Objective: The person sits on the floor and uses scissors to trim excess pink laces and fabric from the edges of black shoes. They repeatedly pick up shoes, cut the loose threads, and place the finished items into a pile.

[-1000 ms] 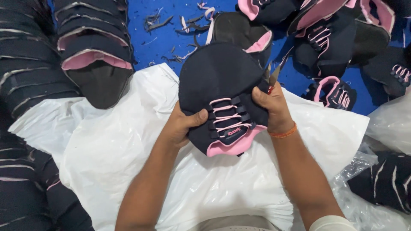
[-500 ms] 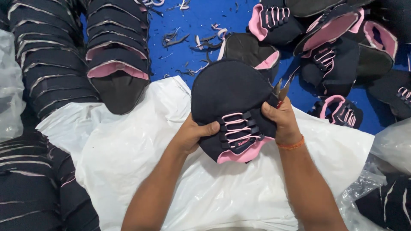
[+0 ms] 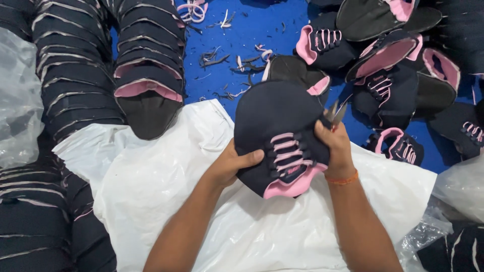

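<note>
A blue surface (image 3: 262, 30) runs under everything, mostly covered by a large white plastic sheet (image 3: 166, 186), smooth and softly creased, whose lower edge is cut off by the frame. On the left, stacks of shoe uppers (image 3: 75, 75) lie nested in long curved rows, dark navy fabric edged with thin pale lines, the end of one row showing a pink lining; the lower stacks run out of view. A loose heap of the same uppers (image 3: 398, 65) fills the top right, tumbled so that pink linings, pink laces and dark insides show in turn, and how many lie there is hard to tell. Crinkled clear plastic bags (image 3: 17, 106) sit at the left edge. Over the white sheet, both hands hold one shoe upper (image 3: 275, 126), rounded and matte navy with pink lacing and a pink collar: the left hand (image 3: 229, 163) grips its lower left side, the right hand (image 3: 335, 146) closes on its right edge while also holding small scissors (image 3: 337, 112), largely hidden behind the fingers. Thin fabric trimmings (image 3: 227, 55) are scattered on the blue.
</note>
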